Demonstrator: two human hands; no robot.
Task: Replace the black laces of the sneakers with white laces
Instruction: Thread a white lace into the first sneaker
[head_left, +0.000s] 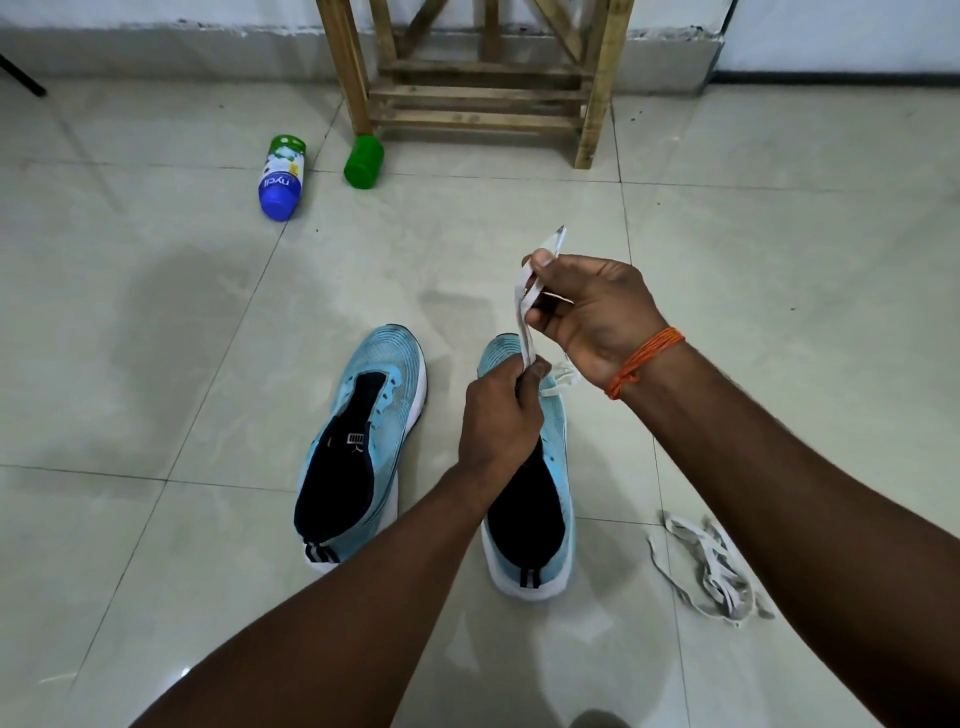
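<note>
Threading white lace (521, 312) into right-side sneaker (530, 525), on floor (156, 364).
Left hand (498, 415) gripping lace low, over toe end; right hand (592, 312) pinching it near tip. Advisable: even the ends, keep flat and untwisted before next eyelet.

On the tiled floor (156, 364) beyond the right grip (597, 312), a blue-and-white bottle (282, 179) lies left of a green cap (363, 162) at a wooden stand (478, 94).

Tile floor (135, 374) lies open left of the left sneaker (400, 410); a lace heap (711, 566) clutters the right side.
</note>
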